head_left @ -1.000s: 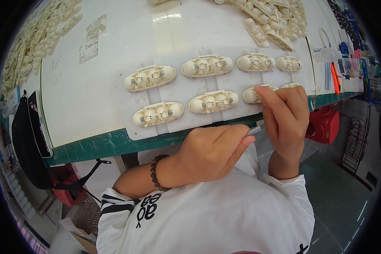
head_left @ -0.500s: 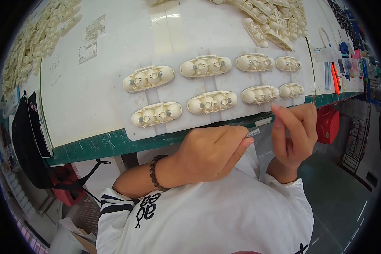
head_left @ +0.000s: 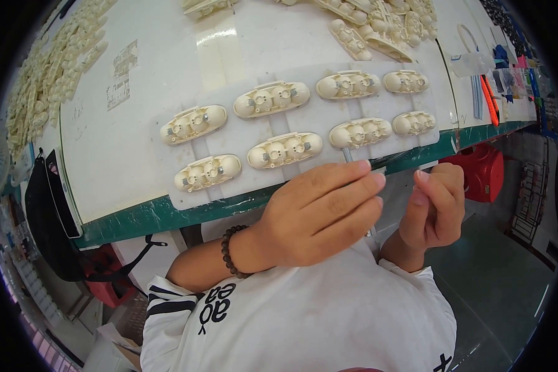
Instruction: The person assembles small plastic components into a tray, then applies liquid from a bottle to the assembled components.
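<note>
My left hand (head_left: 322,214), with a dark bead bracelet on the wrist, is closed in front of the tray's near edge. A thin grey rod-like piece (head_left: 347,154) shows above its fingers and again below them; its middle is hidden. To the right, my right hand (head_left: 433,208) has thumb and forefinger drawn together, and what they hold, if anything, is too small to make out. Beyond the hands, two rows of cream plastic shells (head_left: 285,150) with rounded domes lie on a translucent white tray (head_left: 242,133). Small grey pieces sit in several shells.
Heaps of similar cream parts (head_left: 49,68) lie at the far left and far right (head_left: 390,25). The white table (head_left: 118,167) has a green front edge (head_left: 130,220). A black bag (head_left: 46,217) hangs at left; a red stool (head_left: 480,173) stands at right.
My left hand has turned, its fingers straighter across the grey piece. My right hand has dropped slightly, its fingers more curled. Table and tray have shifted left in the view.
</note>
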`<state>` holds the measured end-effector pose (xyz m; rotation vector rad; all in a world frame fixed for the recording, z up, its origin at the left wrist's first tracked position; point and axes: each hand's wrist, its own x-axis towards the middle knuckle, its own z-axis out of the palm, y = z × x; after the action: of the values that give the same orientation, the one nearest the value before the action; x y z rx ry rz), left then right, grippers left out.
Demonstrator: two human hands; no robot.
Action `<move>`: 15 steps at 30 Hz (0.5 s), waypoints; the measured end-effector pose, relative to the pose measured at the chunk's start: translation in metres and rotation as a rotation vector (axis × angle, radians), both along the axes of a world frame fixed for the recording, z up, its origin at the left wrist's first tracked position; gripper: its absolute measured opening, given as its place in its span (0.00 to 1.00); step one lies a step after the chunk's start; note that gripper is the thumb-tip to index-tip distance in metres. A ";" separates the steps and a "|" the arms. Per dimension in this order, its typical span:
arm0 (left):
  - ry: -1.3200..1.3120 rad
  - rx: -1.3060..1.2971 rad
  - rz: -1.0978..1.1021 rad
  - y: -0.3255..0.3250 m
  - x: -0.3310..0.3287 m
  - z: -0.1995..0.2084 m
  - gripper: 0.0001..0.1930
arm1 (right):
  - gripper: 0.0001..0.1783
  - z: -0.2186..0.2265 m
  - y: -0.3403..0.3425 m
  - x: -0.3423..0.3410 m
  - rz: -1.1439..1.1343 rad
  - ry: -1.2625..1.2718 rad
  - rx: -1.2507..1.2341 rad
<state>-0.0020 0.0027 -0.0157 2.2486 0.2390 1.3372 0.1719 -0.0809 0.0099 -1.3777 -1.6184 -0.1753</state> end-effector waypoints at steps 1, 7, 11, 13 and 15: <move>0.025 -0.001 0.007 -0.001 0.001 -0.001 0.11 | 0.16 0.000 -0.001 0.001 -0.001 0.001 -0.007; 0.047 -0.001 -0.010 -0.005 -0.001 -0.003 0.10 | 0.15 -0.001 -0.003 0.004 0.019 0.014 -0.005; 0.040 0.014 -0.025 -0.003 -0.003 0.001 0.11 | 0.15 -0.002 0.000 0.002 0.038 0.025 0.003; 0.009 0.035 -0.047 -0.005 -0.006 0.007 0.11 | 0.17 0.003 -0.002 0.001 0.101 0.014 -0.017; -0.020 0.055 -0.067 -0.007 -0.013 0.008 0.12 | 0.19 0.008 0.000 -0.007 0.185 -0.022 -0.030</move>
<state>-0.0149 -0.0039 -0.0076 2.2670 0.1198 1.3458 0.1649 -0.0805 0.0176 -1.2439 -1.7628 -0.0561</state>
